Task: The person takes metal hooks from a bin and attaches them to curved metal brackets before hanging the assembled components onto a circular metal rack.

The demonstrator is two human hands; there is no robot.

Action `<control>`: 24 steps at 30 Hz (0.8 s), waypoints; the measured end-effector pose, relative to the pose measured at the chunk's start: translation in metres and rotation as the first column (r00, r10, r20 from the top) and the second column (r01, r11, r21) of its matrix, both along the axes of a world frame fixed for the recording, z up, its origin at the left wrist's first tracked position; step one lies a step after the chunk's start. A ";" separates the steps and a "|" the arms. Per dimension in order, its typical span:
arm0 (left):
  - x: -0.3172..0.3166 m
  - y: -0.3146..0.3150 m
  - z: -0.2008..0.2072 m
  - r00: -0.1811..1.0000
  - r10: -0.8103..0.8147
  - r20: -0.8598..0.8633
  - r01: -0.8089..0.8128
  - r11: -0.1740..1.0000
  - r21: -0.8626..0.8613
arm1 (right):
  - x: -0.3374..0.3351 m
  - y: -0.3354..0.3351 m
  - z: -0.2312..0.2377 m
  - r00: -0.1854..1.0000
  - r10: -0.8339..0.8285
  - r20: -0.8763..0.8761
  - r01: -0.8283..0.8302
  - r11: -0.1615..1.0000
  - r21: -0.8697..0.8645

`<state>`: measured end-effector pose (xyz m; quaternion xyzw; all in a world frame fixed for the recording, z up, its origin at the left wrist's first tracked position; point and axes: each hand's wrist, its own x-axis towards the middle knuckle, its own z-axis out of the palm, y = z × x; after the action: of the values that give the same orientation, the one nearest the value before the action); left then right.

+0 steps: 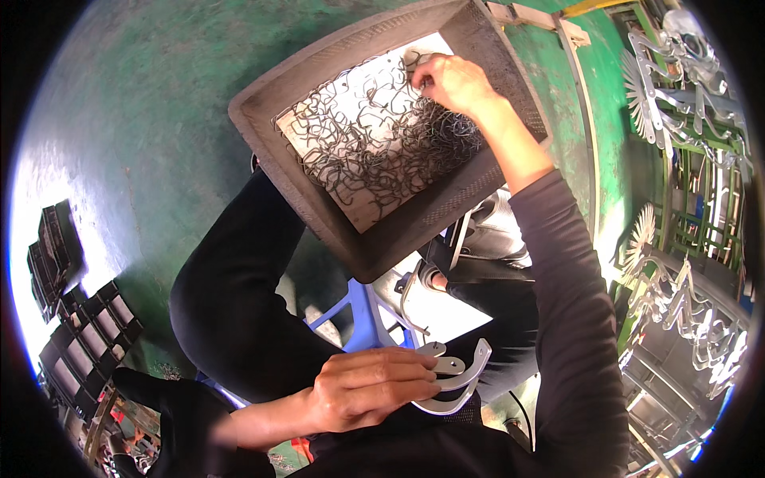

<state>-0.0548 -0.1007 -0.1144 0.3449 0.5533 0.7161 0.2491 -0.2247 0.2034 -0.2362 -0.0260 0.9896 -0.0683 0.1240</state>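
Observation:
A dark plastic crate [295, 84] stands before me with a pile of small bent wire hooks [382, 151] spread over its pale bottom. Inside its far right part, my right hand [456, 83] reaches in with thumb and fingers pinched together at the hooks; what lies between the fingertips is too small to make out. Close to my lap, my left hand [374, 388] is closed round several curved metal brackets [476, 368], flat silvery pieces with holes near their ends. The brackets stick out to the right of my fingers.
A blue plastic stool [365, 315] stands between my legs, below the crate. Silvery metal parts [677, 311] hang on green racks along the right. Black slotted trays [88, 331] lie on the green floor [135, 159] at the left. A pale bar [586, 111] runs past the crate's right side.

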 end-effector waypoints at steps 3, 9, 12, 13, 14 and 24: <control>0.000 0.001 -0.001 0.999 0.036 -0.008 -0.036 0.999 -0.001 | 0.005 -0.032 0.006 0.993 0.020 0.113 -0.006 0.993 -0.121; 0.000 -0.001 0.003 1.000 0.008 -0.017 -0.008 1.000 -0.014 | 0.003 -0.065 -0.001 0.973 -0.059 0.223 0.025 0.988 0.155; 0.002 -0.002 0.005 0.999 0.006 -0.042 -0.007 1.000 -0.018 | 0.010 -0.071 0.003 0.975 0.054 0.215 -0.095 0.978 0.184; 0.003 -0.003 0.005 0.999 0.006 -0.051 -0.007 1.000 -0.027 | 0.008 -0.071 -0.001 0.957 -0.004 0.289 -0.045 0.986 0.160; 0.003 -0.004 0.006 0.998 0.002 -0.060 -0.004 1.000 -0.030 | 0.010 -0.062 0.000 0.954 -0.063 0.294 0.078 0.996 -0.039; 0.031 -0.013 0.019 0.966 0.235 -0.102 -0.250 0.952 -0.174 | 0.150 -0.042 0.133 0.906 -0.349 0.240 0.286 0.085 -0.954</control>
<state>-0.0233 -0.1140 -0.0956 0.2781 0.6653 0.6722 0.1676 -0.0746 0.1616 -0.1035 0.1130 0.6935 -0.7106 0.0357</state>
